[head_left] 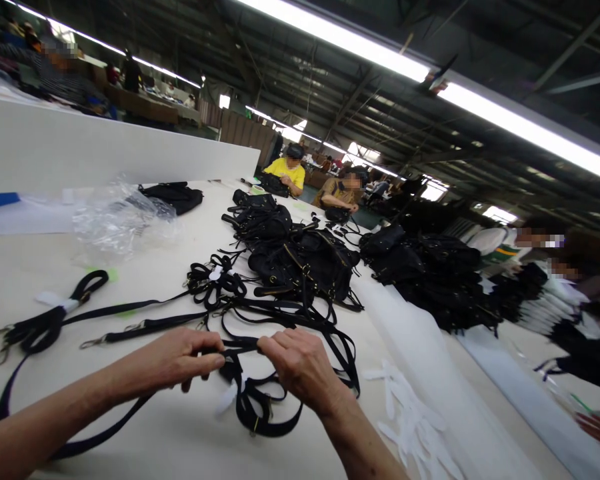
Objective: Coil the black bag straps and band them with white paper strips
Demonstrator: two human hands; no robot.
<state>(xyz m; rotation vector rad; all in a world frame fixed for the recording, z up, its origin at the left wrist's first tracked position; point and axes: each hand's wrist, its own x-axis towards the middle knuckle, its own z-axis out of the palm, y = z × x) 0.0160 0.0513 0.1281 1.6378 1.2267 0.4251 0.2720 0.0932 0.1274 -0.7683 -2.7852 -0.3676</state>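
Observation:
Both my hands grip the same black webbing strap (241, 347) over the white table (190, 427). My left hand (180, 360) pinches it from the left and my right hand (300, 367) holds it from the right, fingers closed. Below my hands the strap hangs in loops (260, 407) with a small metal buckle. More black straps with metal clips (130, 327) stretch away to the left. A bundle of coiled straps (215, 280) lies just beyond.
Piles of black bags (300, 257) (430, 273) fill the table's middle and right. Crumpled clear plastic (120, 220) lies at the left, white paper strips (410, 420) at the right. Other people sit at the far end (287, 170) and right side (545, 240).

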